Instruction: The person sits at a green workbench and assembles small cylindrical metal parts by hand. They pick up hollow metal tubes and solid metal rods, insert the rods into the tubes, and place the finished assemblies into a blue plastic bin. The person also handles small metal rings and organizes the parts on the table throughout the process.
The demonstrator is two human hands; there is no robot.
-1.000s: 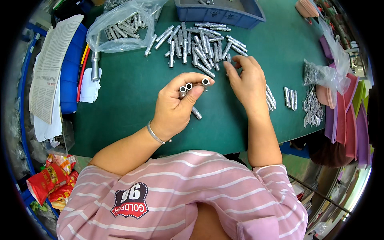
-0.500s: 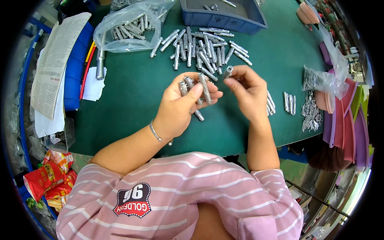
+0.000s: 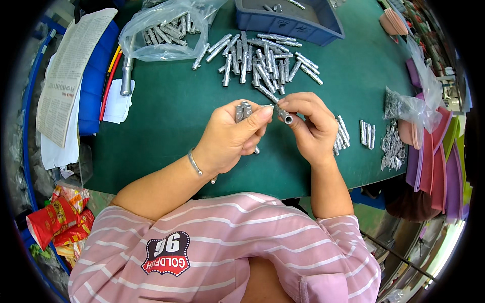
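Observation:
My left hand point(image 3: 220, 136) is closed around several short silver metal tubes point(image 3: 243, 111), whose round ends stick up beside the thumb. Another tube end pokes out below the fingers. Between the thumb and fingers of my right hand point(image 3: 314, 129) is a single metal tube point(image 3: 284, 115), its hollow end facing down and toward me. The left thumb tip lies close to the far end of that tube; whether a small part is pinched there is too fine to make out. Just beyond both hands lies a loose pile of similar tubes point(image 3: 268, 65) on the green table point(image 3: 166, 116).
A clear plastic bag point(image 3: 164, 50) of tubes lies at the back left, a blue-grey bin point(image 3: 293, 30) at the back. Small tube rows point(image 3: 367, 135) and a heap of small metal parts point(image 3: 393, 146) lie right. Left are a socket-like metal tool point(image 3: 126, 76) and red pen point(image 3: 111, 88).
My right hand has moved slightly left and down, bringing its tube up to the left thumb and tilting its hollow end toward me. The left fingers have curled tighter around their tubes.

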